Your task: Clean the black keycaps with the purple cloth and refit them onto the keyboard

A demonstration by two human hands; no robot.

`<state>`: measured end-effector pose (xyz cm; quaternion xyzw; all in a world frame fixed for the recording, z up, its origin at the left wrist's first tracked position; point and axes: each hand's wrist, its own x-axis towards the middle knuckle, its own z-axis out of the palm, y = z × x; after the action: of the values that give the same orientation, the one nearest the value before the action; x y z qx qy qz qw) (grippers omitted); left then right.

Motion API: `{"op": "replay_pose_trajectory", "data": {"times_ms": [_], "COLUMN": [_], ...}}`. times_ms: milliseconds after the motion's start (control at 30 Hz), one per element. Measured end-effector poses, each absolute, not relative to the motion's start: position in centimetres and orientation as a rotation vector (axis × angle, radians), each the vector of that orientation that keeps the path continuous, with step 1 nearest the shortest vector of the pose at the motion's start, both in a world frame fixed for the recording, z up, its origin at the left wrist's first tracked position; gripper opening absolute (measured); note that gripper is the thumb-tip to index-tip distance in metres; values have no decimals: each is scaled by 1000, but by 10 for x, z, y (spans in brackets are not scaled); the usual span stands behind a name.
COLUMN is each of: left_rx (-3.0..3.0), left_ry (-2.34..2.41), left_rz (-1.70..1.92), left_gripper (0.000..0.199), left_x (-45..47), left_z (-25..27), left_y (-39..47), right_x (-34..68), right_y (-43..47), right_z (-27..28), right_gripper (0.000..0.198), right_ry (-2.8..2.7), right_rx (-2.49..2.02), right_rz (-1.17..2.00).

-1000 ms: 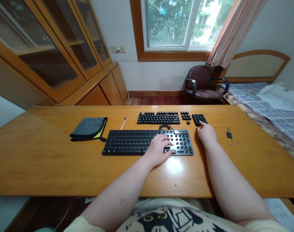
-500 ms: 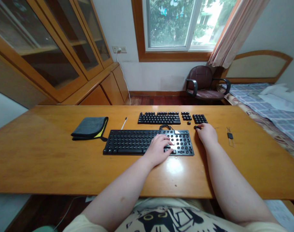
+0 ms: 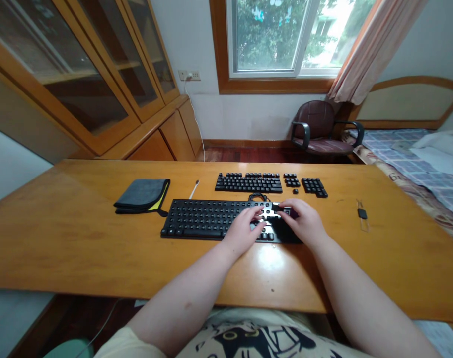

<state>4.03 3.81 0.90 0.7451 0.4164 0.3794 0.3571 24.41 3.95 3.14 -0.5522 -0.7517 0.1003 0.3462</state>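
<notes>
While both hands work at the right end of the keyboard [image 3: 211, 219] on the worktop [image 3: 81, 248], the right hand [image 3: 303, 223] pinches what looks like a keycap and the left hand [image 3: 245, 228] rests open-fingered beside it; seating it squarely seems next, with spare keycaps [image 3: 249, 182] just behind the keyboard.

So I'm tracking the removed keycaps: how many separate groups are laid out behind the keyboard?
4: a wide block, a small cluster, a numpad block, and one lone keycap; the hands may hide more.

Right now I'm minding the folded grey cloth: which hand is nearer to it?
Left. The left hand rests on the keyboard, apart from the grey cloth; the right hand lies farther right.
</notes>
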Motion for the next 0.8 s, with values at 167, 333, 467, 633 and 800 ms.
{"op": "replay_pose_trajectory", "data": {"times_ms": [167,333,467,633,800], "left_rx": [1823,1746,1604,1398,1344], "left_ry": [1044,1064,1002,1000,992], "left_rz": [980,987,1035,1075,1099], "left_gripper": [30,26,23,22,22], "left_x": [42,44,45,46,45], "left_z": [7,10,10,10,13], "left_y": [38,38,38,39,39], "right_x": [231,230,228,233,237], "right_y": [31,30,30,33,41], "right_z": [30,30,31,26,18], "right_gripper": [14,12,13,26,30], "right_ry": [-2116,-2129,-2094,-1756,-1466], "right_rx": [-1302,-1245,-1222,-1366,-1578], "right_rz": [411,434,453,762,802]}}
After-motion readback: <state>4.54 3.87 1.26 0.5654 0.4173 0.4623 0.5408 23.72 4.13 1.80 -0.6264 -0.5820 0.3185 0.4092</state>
